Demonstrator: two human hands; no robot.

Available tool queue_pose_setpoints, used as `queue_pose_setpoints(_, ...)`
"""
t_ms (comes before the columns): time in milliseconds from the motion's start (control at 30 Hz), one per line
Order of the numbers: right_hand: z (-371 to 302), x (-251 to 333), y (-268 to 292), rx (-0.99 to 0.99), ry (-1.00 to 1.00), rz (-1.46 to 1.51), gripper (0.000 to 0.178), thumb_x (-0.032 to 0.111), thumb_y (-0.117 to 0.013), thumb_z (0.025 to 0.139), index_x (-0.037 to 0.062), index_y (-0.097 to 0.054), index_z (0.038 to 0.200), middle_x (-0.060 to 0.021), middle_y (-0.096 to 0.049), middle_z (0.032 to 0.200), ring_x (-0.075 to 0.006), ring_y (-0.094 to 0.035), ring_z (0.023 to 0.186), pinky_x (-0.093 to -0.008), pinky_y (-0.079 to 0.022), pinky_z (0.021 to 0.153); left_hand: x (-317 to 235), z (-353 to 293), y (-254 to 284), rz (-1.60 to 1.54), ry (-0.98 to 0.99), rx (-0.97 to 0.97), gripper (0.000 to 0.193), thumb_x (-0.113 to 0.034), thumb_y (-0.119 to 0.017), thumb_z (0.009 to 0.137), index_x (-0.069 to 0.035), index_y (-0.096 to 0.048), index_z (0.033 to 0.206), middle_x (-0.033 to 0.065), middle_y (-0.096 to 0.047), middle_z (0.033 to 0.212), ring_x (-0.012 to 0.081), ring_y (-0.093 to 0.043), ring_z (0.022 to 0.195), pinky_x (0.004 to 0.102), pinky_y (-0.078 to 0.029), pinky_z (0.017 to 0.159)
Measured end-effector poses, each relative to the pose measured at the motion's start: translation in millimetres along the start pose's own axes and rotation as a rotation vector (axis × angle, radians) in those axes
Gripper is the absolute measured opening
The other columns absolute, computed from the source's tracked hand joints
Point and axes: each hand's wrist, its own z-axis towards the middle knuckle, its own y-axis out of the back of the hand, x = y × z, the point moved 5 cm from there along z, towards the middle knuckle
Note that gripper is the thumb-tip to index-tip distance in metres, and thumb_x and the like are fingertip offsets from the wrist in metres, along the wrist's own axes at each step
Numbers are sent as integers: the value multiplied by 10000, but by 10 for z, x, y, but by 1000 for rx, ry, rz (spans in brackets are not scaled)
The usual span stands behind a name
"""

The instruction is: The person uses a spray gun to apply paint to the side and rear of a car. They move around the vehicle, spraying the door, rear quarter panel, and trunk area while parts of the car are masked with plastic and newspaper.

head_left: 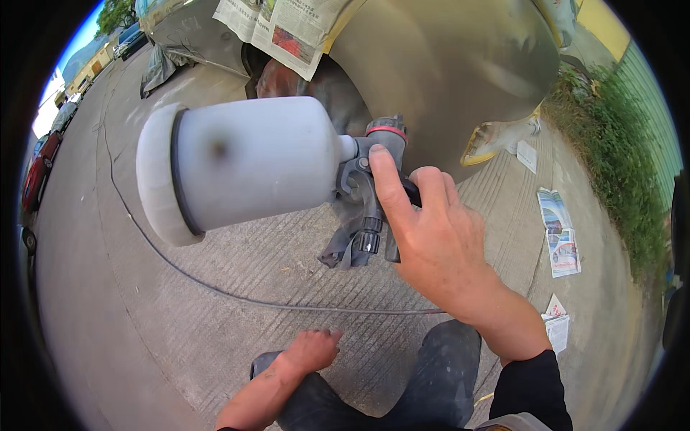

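Observation:
My right hand (445, 237) is closed round the handle of a paint spray gun (370, 169), its fingers near the trigger. The gun is tilted so that its large whitish paint cup (259, 158) lies sideways, pointing left. A dark smudge marks the cup's side. Beyond the gun is the dull grey-brown body panel (445, 65) of a car, with its wheel arch partly hidden behind the cup. Over my left knee rests my left hand (314, 350), fingers curled in and nothing visible in them.
Newspaper (284, 32) masks the car above the wheel arch. A thin hose (194, 279) curves over the grooved concrete. Dark crumpled cloth (346, 250) shows below the gun. Loose printed sheets (563, 251) lie at right, beside green bushes (618, 151). A red car (42, 169) stands far left.

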Motion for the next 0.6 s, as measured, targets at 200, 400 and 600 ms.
queue_pose_setpoints(200,556,145,507,264,-236,333,923,11,-773,631,101,-427,1482,-125,-495,977,-316,-609,902,-418,-522,583,-88,-671,-56,-164,93,-41,249,-275,-611,888,-81,-634,1043,174,-696,879,389,-690,808,505,-558,697)
queue_pose_setpoints(400,706,287,564,271,-375,427,838,-1,-747,685,61,-435,1461,-150,-546,930,-340,-634,802,-441,-529,612,-451,-2064,213,-447,210,-265,223,-234,-627,875,-58,-652,1009,165,-686,917,374,-674,848,497,-544,745)
queue_pose_setpoints(600,284,-382,1617,-191,-928,548,641,-7,-670,852,7,-443,1450,-103,-619,935,-181,-637,737,-316,-545,601,-748,-4196,509,-443,315,-424,389,-262,-617,914,-27,-635,1223,174,-687,1019,347,-664,939,447,-539,830)
